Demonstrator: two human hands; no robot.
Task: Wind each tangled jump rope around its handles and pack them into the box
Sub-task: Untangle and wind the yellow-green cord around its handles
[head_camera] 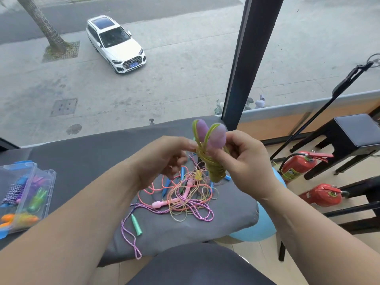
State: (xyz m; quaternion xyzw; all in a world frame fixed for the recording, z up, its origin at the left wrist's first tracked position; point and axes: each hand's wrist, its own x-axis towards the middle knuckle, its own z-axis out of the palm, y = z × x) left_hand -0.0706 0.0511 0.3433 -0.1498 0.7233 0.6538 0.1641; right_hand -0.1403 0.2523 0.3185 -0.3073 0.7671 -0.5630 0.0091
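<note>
I hold a jump rope with two purple handles (213,136) upright above the table, its yellow-green cord (213,167) wound in a thick bundle around them. My right hand (244,161) grips the handles from the right. My left hand (166,157) pinches the cord at the top of the bundle. Below lies a tangled pile of ropes (185,198) with pink, blue and green handles on the grey cloth. The clear plastic box (44,194) at the far left holds several wound ropes.
The grey-covered table (86,153) ends at a large window. A loose purple rope with a green handle (136,224) hangs toward the front edge. Two red fire extinguishers (298,166) and a black stool (353,132) stand on the floor at right.
</note>
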